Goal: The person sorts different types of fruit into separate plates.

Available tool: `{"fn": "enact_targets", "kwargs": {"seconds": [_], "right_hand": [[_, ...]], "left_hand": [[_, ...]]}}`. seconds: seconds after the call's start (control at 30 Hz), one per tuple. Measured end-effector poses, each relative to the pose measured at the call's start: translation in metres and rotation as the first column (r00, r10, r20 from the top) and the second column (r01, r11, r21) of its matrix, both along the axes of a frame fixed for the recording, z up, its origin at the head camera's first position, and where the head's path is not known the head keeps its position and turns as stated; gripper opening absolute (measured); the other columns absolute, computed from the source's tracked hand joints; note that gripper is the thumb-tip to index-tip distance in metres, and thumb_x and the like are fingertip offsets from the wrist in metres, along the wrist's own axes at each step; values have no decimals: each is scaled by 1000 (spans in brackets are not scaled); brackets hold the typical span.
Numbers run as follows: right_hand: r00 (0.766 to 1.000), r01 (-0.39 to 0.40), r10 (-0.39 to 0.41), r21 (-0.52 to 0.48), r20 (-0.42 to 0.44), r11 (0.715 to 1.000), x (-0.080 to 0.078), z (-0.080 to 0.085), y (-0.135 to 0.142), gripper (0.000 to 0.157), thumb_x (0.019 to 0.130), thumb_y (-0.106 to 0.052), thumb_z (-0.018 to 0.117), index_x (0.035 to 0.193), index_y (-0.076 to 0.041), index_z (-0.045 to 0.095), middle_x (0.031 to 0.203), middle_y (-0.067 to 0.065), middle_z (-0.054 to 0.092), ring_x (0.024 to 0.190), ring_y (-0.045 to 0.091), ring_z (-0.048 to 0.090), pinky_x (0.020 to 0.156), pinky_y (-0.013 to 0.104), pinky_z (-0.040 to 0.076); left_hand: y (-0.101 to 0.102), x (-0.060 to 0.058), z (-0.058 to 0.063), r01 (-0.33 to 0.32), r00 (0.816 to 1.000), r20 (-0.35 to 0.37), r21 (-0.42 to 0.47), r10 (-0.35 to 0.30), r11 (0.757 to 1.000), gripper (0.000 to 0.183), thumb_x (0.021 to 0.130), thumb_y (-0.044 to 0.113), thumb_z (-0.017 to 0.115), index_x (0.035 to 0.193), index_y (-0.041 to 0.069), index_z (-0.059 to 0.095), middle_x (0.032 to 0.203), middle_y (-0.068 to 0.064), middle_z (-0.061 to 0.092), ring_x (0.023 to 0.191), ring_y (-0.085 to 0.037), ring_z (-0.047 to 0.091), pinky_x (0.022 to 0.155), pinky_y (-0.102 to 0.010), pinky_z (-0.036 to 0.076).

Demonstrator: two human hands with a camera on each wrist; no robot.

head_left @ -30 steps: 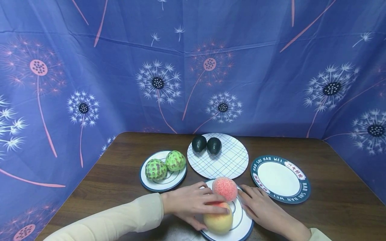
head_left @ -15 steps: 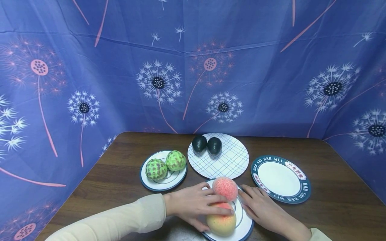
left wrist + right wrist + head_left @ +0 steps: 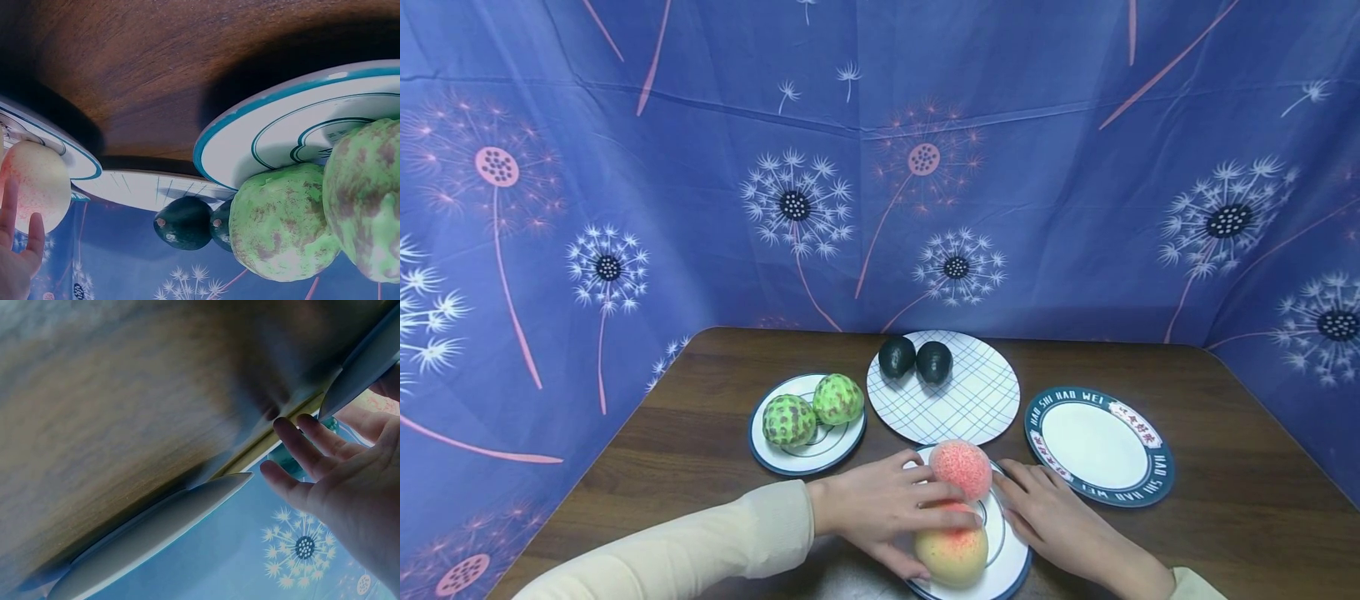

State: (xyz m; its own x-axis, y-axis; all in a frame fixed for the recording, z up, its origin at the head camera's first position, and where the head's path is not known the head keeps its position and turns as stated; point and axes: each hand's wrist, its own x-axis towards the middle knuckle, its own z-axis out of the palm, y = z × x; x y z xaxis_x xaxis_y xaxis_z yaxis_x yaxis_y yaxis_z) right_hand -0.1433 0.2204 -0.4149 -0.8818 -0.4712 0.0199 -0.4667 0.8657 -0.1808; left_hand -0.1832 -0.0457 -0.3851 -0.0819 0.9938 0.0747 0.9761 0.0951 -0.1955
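A yellow peach with a red blush (image 3: 951, 562) sits on the near blue-rimmed white plate (image 3: 1017, 575). My left hand (image 3: 880, 512) grips this peach, with fingers over its top and the thumb at its left side. Behind it on the same plate is a pinker peach (image 3: 961, 468), close to the left fingertips. At the plate's right edge my right hand (image 3: 1052, 521) rests with fingers extended, touching the rim. In the right wrist view the right hand (image 3: 356, 481) has its fingers loosely spread beside the plate's edge (image 3: 362, 369).
A small plate (image 3: 762, 458) at left holds two green custard apples (image 3: 788, 421). Two dark avocados (image 3: 934, 363) lie on a checked plate (image 3: 985, 400) at the back. A green-rimmed oval plate (image 3: 1097, 442) stands right. A blue dandelion-print cloth (image 3: 1037, 192) encloses the wooden table.
My left hand and the yellow peach have shifted slightly right on the plate. The left thumb now lies nearer the peach's front. The right hand has stayed in place.
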Motion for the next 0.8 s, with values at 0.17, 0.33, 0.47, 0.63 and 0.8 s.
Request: {"fn": "enact_targets", "kwargs": {"seconds": [0.17, 0.33, 0.47, 0.63, 0.8], "right_hand": [[1000, 10, -10, 4, 16, 1000, -1, 1, 0, 50, 83, -30, 63, 130, -18, 51, 131, 9, 50, 120, 33, 48, 94, 62, 35], [1000, 16, -16, 7, 15, 1000, -1, 2, 0, 49, 83, -31, 63, 129, -18, 51, 131, 10, 50, 120, 33, 47, 94, 63, 33], [1000, 13, -13, 8, -5, 1000, 0, 3, 0, 47, 84, -30, 62, 128, -17, 52, 130, 10, 51, 119, 33, 48, 94, 63, 33], [1000, 19, -19, 8, -16, 1000, 0, 5, -1, 47, 83, -30, 64, 127, -18, 53, 129, 8, 52, 118, 31, 49, 94, 63, 33], [998, 35, -35, -3, -55, 999, 0, 8, 1, 49, 81, -30, 67, 126, -19, 54, 128, 6, 53, 119, 29, 48, 95, 60, 36]], "left_hand": [[0, 0, 2, 7, 1000, -19, 36, -6, 999, 70, 84, 65, 35, 142, 29, 22, 136, 8, 40, 115, -9, 43, 91, -26, 36], [0, -2, 8, 16, 999, -43, 72, -13, 997, 66, 85, 62, 38, 141, 27, 30, 134, 7, 44, 115, -9, 44, 94, -27, 36], [0, -4, 15, 2, 999, -50, 90, 2, 996, 65, 86, 60, 41, 140, 26, 32, 133, 6, 46, 115, -10, 46, 97, -28, 36], [1, -10, 23, -22, 995, -92, 168, 38, 985, 63, 85, 59, 42, 138, 25, 35, 130, 5, 49, 111, -10, 49, 95, -28, 38], [3, -20, 29, -59, 990, -111, 265, 91, 963, 63, 86, 56, 43, 139, 23, 34, 129, 4, 50, 109, -11, 51, 92, -28, 40]]}}
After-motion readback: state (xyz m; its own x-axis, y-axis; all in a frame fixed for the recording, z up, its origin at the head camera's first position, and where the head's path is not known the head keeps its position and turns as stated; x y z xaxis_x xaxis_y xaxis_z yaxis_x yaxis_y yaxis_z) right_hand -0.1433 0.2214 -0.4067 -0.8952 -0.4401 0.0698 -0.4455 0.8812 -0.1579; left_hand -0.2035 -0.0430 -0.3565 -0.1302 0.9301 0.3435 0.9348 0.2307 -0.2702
